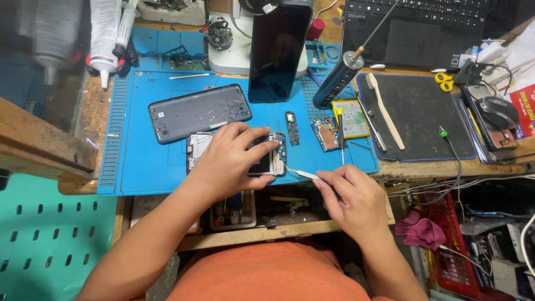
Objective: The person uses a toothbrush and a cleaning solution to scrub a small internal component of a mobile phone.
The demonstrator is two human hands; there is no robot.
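The left hand [231,161] lies flat over an opened phone frame [267,161] on the blue mat [139,161] of the bench, fingers spread and pressing it down, so the frame sits directly under that palm. The right hand [354,200], just to the right of the frame and at the bench's near edge, is closed around metal tweezers [304,174] whose tips point toward the frame's lower right corner. This looks like the stage of picking or seating a small part inside the frame; the next move would call for a steady hold with the left and a fine, shallow reach with the tips. Beyond the left hand lies the grey back cover [198,111]; beyond the right, a small circuit board [326,134] and a battery [350,118].
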